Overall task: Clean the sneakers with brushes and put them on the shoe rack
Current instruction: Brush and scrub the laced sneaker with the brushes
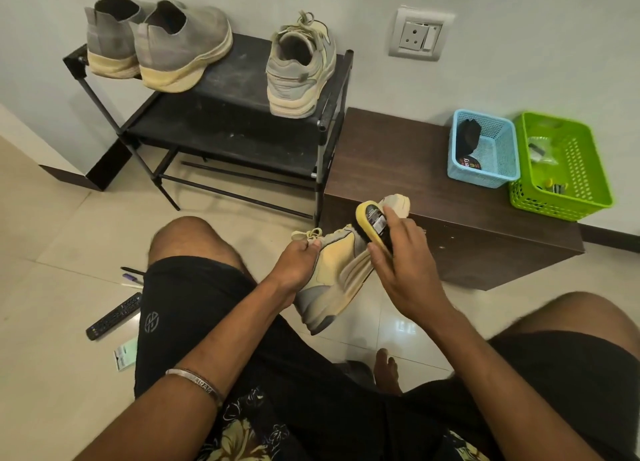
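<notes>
My left hand [298,260] grips a beige and yellow sneaker [337,277] by its laced top, holding it in the air between my knees. My right hand [403,253] holds a yellow-backed brush [372,223] with its black bristles pressed against the sneaker's side near the toe. On top of the black shoe rack [242,90] the matching sneaker [299,67] stands at the right end, heel toward me. A pair of grey slip-on sneakers [162,43] stands at the left end.
A low dark wooden bench [415,170] right of the rack carries a blue basket [483,149] and a green basket [559,166]. On the tiled floor at left lie a remote control [114,317], pens [133,275] and a paper packet [124,355].
</notes>
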